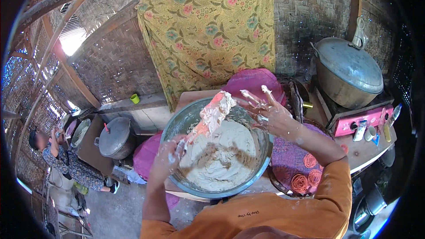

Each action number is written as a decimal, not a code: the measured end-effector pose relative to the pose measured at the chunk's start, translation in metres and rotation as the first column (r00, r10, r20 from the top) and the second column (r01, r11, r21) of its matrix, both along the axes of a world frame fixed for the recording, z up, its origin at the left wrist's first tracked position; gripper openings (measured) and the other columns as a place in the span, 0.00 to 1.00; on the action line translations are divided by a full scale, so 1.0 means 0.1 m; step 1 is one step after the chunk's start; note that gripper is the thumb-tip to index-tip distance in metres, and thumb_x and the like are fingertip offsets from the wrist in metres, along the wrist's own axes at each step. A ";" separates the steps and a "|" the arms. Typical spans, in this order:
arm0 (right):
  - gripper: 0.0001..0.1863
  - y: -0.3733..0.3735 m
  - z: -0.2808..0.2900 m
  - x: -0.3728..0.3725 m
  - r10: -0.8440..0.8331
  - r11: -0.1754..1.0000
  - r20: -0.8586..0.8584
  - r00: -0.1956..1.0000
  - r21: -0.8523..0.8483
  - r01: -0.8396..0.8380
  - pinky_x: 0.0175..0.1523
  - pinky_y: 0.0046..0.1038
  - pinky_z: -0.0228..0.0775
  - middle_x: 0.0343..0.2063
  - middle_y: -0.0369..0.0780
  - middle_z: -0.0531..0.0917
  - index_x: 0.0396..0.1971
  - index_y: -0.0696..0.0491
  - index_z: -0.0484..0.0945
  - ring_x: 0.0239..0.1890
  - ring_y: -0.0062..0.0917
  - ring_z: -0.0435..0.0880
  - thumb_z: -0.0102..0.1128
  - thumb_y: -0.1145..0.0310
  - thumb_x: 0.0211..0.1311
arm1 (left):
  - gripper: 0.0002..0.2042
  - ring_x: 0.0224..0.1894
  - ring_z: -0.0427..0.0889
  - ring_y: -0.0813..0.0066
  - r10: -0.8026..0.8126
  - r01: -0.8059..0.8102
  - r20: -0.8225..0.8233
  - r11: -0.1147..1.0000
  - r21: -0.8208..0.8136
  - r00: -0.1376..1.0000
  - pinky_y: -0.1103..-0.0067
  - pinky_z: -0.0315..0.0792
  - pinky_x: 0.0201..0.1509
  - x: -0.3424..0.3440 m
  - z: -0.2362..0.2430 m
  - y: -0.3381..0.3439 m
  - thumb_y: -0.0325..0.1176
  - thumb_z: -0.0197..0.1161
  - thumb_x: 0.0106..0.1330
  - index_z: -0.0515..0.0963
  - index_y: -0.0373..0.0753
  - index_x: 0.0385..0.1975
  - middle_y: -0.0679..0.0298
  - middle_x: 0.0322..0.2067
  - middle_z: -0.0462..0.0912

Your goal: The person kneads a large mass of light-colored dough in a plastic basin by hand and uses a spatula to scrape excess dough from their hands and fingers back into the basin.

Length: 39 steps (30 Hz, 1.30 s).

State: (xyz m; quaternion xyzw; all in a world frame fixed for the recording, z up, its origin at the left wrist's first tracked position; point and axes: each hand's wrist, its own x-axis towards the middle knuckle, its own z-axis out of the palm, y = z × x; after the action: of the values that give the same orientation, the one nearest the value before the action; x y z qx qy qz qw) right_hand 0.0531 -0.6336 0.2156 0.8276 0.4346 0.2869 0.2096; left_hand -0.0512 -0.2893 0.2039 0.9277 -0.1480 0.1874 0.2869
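My left hand point(171, 154) is closed round the handle of a pinkish-orange spatula point(207, 124), raised at a slant over a large basin. Pale, sticky dough clings thickly to the spatula's blade and tip. Below lies a wide mass of whitish dough point(212, 170) with brownish patches, filling much of the grey-green basin point(268, 157). Above the basin's right side, my right hand point(275, 121) is open with fingers spread and holds nothing. Bits of dough stick to its fingertips and palm. Neither hand touches the dough in the basin.
Purple covers point(254, 82) lie behind and beside the basin. Orange coiled strands point(300, 182) sit on a purple-covered tray at right. A big lidded pot point(349, 73) stands on a pink-fronted stove point(363, 121). At left are another lidded pot point(114, 137) and a person point(66, 163).
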 end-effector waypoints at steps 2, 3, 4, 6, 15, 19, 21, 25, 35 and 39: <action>0.41 0.04 0.08 -0.07 -0.019 0.998 0.034 0.999 -0.053 0.021 0.75 0.53 0.24 0.73 0.33 0.50 0.69 0.49 0.57 0.75 0.30 0.36 0.52 0.45 0.57 | 0.17 0.27 0.80 0.62 -0.025 0.022 -0.073 0.999 -0.047 0.997 0.68 0.71 0.35 0.07 0.16 0.07 0.39 0.50 0.70 0.78 0.31 0.44 0.51 0.25 0.80; 0.42 0.03 0.09 -0.06 0.051 0.994 -0.010 0.999 -0.098 -0.052 0.75 0.53 0.24 0.72 0.33 0.51 0.69 0.48 0.56 0.75 0.30 0.38 0.52 0.45 0.57 | 0.15 0.27 0.79 0.61 -0.033 0.032 -0.116 0.999 -0.009 0.993 0.68 0.70 0.34 0.09 0.20 0.11 0.38 0.51 0.71 0.77 0.32 0.44 0.53 0.25 0.79; 0.42 0.03 0.10 -0.05 0.118 0.982 -0.057 0.991 -0.140 -0.125 0.75 0.53 0.24 0.72 0.33 0.52 0.70 0.48 0.55 0.75 0.31 0.39 0.52 0.46 0.57 | 0.13 0.27 0.77 0.61 -0.040 0.045 -0.158 0.999 0.028 0.987 0.67 0.70 0.34 0.14 0.25 0.12 0.37 0.52 0.71 0.77 0.34 0.45 0.54 0.25 0.78; 0.36 0.02 0.07 -0.05 0.213 0.976 0.003 0.977 -0.043 -0.213 0.76 0.51 0.24 0.68 0.34 0.62 0.63 0.48 0.67 0.75 0.31 0.42 0.53 0.47 0.56 | 0.18 0.23 0.74 0.73 -0.095 0.083 -0.352 0.995 -0.049 0.931 0.75 0.68 0.30 0.21 0.49 0.02 0.41 0.50 0.71 0.77 0.30 0.44 0.61 0.20 0.75; 0.22 -0.01 -0.03 -0.02 0.266 0.959 -0.183 0.946 -0.053 -0.280 0.76 0.53 0.24 0.51 0.35 0.81 0.38 0.49 0.85 0.74 0.33 0.44 0.60 0.48 0.50 | 0.19 0.28 0.70 0.83 -0.254 0.295 -0.647 0.954 -0.047 0.719 0.81 0.67 0.32 0.40 0.45 0.04 0.46 0.48 0.73 0.78 0.38 0.46 0.69 0.25 0.77; 0.34 -0.03 0.04 -0.05 0.125 0.992 -0.185 0.975 0.051 -0.117 0.73 0.59 0.26 0.70 0.32 0.57 0.54 0.44 0.78 0.75 0.37 0.39 0.63 0.42 0.47 | 0.19 0.32 0.74 0.83 -0.271 0.131 -0.601 0.955 -0.268 0.752 0.84 0.71 0.39 0.31 0.17 0.35 0.43 0.51 0.72 0.77 0.33 0.49 0.68 0.34 0.83; 0.34 -0.07 0.07 -0.04 0.098 0.989 -0.231 0.968 0.133 -0.068 0.73 0.60 0.25 0.71 0.32 0.55 0.55 0.42 0.78 0.75 0.38 0.38 0.64 0.42 0.47 | 0.18 0.33 0.74 0.83 -0.258 0.080 -0.529 0.939 -0.335 0.808 0.84 0.71 0.39 0.22 0.09 0.36 0.42 0.52 0.72 0.77 0.33 0.48 0.68 0.35 0.82; 0.35 -0.09 -0.06 0.02 0.240 0.812 -0.290 0.926 0.583 -0.028 0.71 0.58 0.23 0.73 0.39 0.49 0.62 0.37 0.70 0.75 0.45 0.33 0.55 0.38 0.54 | 0.14 0.31 0.74 0.82 -0.084 -0.110 -0.435 0.909 -0.402 0.896 0.83 0.70 0.35 0.07 -0.19 0.24 0.37 0.52 0.72 0.78 0.32 0.45 0.66 0.36 0.81; 0.46 0.22 0.01 0.28 0.755 0.486 -0.414 0.508 0.874 -0.009 0.71 0.48 0.11 0.73 0.42 0.44 0.68 0.47 0.61 0.75 0.36 0.28 0.10 0.31 0.64 | 0.16 0.20 0.66 0.85 -0.169 0.038 -0.292 0.913 -0.405 0.941 0.83 0.60 0.24 -0.06 -0.32 -0.09 0.39 0.51 0.72 0.79 0.31 0.39 0.66 0.26 0.78; 0.45 0.24 0.05 0.25 0.708 0.563 -0.455 0.540 0.826 -0.042 0.72 0.48 0.12 0.73 0.43 0.47 0.67 0.48 0.64 0.75 0.35 0.28 0.14 0.32 0.66 | 0.14 0.21 0.70 0.81 -0.080 0.018 -0.208 0.958 -0.286 0.975 0.80 0.64 0.26 -0.12 -0.28 -0.14 0.35 0.49 0.71 0.78 0.32 0.43 0.64 0.21 0.77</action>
State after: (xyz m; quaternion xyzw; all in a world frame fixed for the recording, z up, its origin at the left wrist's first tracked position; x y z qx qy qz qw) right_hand 0.0778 -0.6098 0.2211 0.7446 0.5099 0.1049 -0.4178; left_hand -0.0627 -0.3031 0.1755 0.8883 -0.1105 0.0967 0.4352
